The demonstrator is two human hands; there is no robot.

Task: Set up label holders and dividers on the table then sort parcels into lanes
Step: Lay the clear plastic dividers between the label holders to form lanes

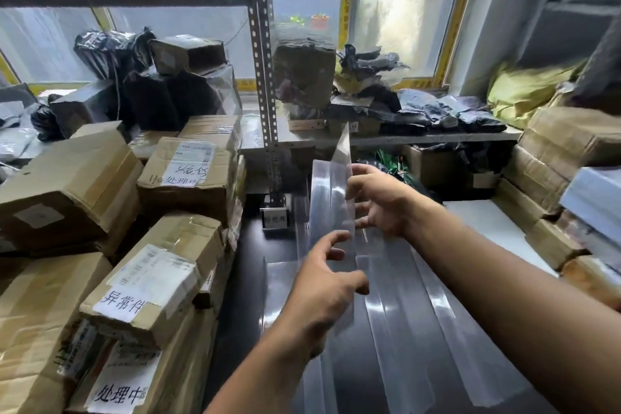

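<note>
Clear plastic is what both hands are busy with: a long see-through divider (332,198) is held tilted up on edge above the middle of the dark table (255,279), its far end pointing toward the shelves. The setting-up looks to be at an early stage. One small label holder (275,217) stands at the far end of the table, just beside the foot of the metal shelf post (265,77). Several more clear strips (403,306) lie flat on the tabletop right of the hands, not yet stood up. No lanes are marked out, and the cardboard boxes (161,279) sit stacked on the left, unsorted. So most dividers, probably more holders, and all the sorting are left. The right hand (383,202) reaches in from the right and pinches the divider's far half, thumb on the upper edge, fingers spread behind the plastic and showing through it. The left hand (322,286) comes up from the near side, fingers loosely curled about the divider's near part; it seems to grip, though the clear plastic makes the contact hard to judge.
</note>
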